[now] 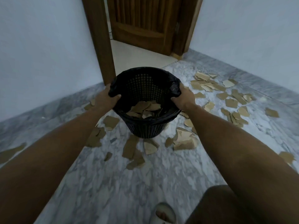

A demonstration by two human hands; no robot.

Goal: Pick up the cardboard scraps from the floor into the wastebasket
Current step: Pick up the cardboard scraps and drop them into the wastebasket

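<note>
A black perforated wastebasket [145, 126] with a black liner stands on the marble floor in the middle of the view. My left hand [105, 98] grips its left rim and my right hand [184, 98] grips its right rim. Several brown cardboard scraps [144, 109] lie inside at the bottom. Many more cardboard scraps litter the floor: a spread to the right [229, 101], a larger torn piece [185, 141] right of the basket's base, and pieces in front [131, 147] and to the left [110, 121].
A wooden door [142, 21] stands ajar behind the basket, with its dark frame post [100, 41] at the left. Pale walls close both sides. My knee [218, 206] and a sandalled foot [163, 214] show at the bottom right.
</note>
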